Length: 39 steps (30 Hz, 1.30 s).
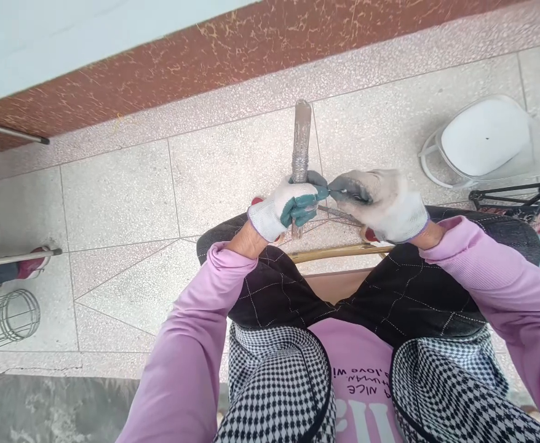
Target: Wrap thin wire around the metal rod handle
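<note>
My left hand [288,206], in a white glove with green palm, is closed around an upright metal rod [301,138] that has thin wire wound round its middle. My right hand [381,200], gloved in white and grey, pinches something thin, probably the wire, right beside the left fingertips. Both hands meet just above my knees, over the tiled floor. What the right fingers hold is too small to make out clearly.
A white plastic bag or basin [482,138] lies at the right on the floor. A wire cage frame [7,317] rests at the left, with thin metal rods [16,258] near another person's shoe [32,264]. A wooden stool edge [339,251] shows between my knees.
</note>
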Available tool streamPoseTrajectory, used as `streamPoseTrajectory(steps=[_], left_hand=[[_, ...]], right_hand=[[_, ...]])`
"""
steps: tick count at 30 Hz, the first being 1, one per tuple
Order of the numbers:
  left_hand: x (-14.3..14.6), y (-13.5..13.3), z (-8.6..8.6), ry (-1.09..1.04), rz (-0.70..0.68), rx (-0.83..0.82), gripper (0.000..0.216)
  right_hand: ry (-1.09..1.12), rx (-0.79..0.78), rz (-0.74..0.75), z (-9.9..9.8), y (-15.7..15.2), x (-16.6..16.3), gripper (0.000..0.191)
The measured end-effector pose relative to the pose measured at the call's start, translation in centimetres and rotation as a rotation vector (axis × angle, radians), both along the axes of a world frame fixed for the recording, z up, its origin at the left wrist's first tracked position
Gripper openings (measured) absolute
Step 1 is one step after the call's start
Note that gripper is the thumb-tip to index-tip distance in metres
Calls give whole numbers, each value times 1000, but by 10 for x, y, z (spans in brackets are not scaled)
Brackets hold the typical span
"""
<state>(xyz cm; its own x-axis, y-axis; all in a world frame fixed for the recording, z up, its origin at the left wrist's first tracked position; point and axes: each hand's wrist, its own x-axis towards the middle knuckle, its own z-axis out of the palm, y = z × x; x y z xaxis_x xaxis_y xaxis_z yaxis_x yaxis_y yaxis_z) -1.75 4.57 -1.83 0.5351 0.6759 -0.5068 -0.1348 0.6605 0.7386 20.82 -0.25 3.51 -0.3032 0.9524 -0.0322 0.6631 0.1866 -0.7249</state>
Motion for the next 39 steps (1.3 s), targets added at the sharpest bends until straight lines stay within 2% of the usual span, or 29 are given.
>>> streamPoseTrajectory(steps=[3,6,9,13,16,22,30,32,36,39], left_hand=[[4,7,11,-42,7,-29,24],[7,14,13,-4,148,-11,31],[5,21,5,36,296,18,34],[-5,23,-8,87,456,107,19],[-14,22,-13,92,526,125,14],[-18,21,-10,14,409,44,22],[6,13,1,-91,343,79,30],[9,12,5,-94,321,82,32],[5,13,11,-82,368,39,50],[-3,14,10,-62,305,31,43]], right_hand=[[113,-35,-143,-3,3,3,22],[118,-40,-170,-8,7,6,18],[91,-36,-160,-17,13,7,15],[82,-4,-187,-27,20,11,13],[99,-1,-226,-33,20,16,14],[121,-56,-297,-46,27,22,19],[279,-177,-350,-74,49,5,17],[295,-181,-369,-73,53,-1,15],[299,-188,-398,-62,57,-6,14],[273,-121,-443,-54,63,-1,16]])
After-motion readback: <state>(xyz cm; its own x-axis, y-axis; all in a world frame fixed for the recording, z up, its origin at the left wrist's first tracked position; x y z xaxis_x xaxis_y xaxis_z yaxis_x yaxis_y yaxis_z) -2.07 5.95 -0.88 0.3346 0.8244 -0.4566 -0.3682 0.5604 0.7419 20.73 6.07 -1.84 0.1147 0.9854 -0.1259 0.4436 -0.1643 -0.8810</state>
